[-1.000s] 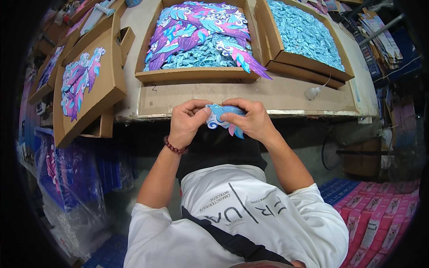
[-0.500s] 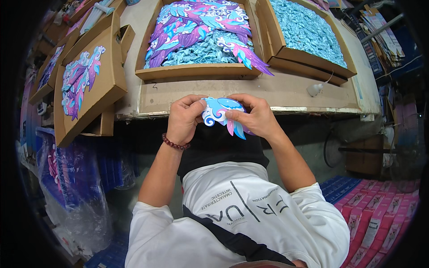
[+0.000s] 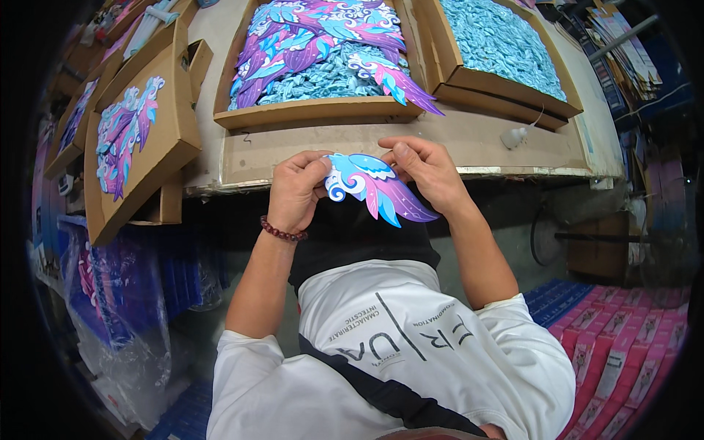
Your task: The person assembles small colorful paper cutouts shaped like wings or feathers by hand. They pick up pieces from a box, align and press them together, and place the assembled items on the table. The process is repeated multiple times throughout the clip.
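Observation:
A flat wing-shaped cutout (image 3: 381, 192) in blue, pink and purple with white curls hangs in front of the table edge. My left hand (image 3: 297, 189), with a dark red bead bracelet on the wrist, pinches its left end between thumb and fingers. My right hand (image 3: 429, 172) is beside the cutout's upper right edge, index finger stretched out and thumb lifted off the surface. Its lower fingers are partly hidden, so contact with the edge is unclear. Beyond my hands, a cardboard tray (image 3: 315, 117) holds many similar cutouts (image 3: 315, 37) over light blue braided pieces (image 3: 315, 82).
A second cardboard box (image 3: 506, 94) at right is filled with light blue braided pieces (image 3: 506, 48). A small white bottle (image 3: 513, 137) with a thin nozzle stands near the table edge. At left a tilted box (image 3: 180, 143) bears more cutouts. Pink packages (image 3: 616, 352) are stacked lower right.
My right thumb has come off the cutout and the right hand has moved slightly up, uncovering its purple tip. The left hand keeps its pinch. The view has shifted slightly.

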A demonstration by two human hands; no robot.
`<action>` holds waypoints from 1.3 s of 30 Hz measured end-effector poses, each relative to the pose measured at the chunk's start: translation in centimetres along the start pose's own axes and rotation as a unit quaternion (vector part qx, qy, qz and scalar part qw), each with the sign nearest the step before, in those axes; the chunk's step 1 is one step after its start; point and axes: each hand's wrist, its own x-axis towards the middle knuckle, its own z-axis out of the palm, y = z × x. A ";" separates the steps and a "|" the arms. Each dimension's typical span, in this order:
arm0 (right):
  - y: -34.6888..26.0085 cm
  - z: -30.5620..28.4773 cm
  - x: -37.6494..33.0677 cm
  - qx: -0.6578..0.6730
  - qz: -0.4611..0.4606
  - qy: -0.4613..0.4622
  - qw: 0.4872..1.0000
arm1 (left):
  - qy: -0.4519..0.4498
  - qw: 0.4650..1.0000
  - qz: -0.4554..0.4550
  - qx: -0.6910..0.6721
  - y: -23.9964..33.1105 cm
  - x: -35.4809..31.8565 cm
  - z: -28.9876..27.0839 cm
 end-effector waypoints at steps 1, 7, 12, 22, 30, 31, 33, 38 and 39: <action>0.0 0.1 0.0 0.005 -0.002 0.003 1.000 | 0.002 1.000 -0.001 -0.001 0.0 0.0 0.0; -0.7 0.1 -0.3 -0.043 0.004 -0.001 0.999 | 0.016 1.000 0.007 0.015 -0.1 -0.1 0.2; -0.9 1.7 -0.4 -0.080 -0.012 -0.015 0.997 | 0.008 0.996 0.065 0.065 -0.8 -0.4 0.9; -1.0 2.8 -0.3 -0.153 -0.026 -0.002 0.988 | -0.029 0.991 0.069 0.112 -0.6 -0.6 1.0; -0.5 2.3 -0.1 -0.173 -0.066 0.000 0.983 | -0.040 0.990 0.069 0.113 -0.5 -0.8 1.3; -0.5 2.3 -0.1 -0.175 -0.065 -0.001 0.982 | -0.048 0.991 0.077 0.100 -0.5 -0.8 1.3; -0.7 2.4 -0.1 -0.178 -0.063 -0.004 0.982 | -0.039 0.990 0.078 0.115 -0.5 -0.7 1.3; -0.8 2.8 -0.1 -0.135 -0.032 -0.002 0.990 | -0.033 0.983 0.099 0.152 -0.6 -0.7 1.3; -0.7 2.9 -0.1 -0.138 -0.022 0.005 0.990 | -0.031 0.983 0.094 0.157 -0.6 -0.8 1.3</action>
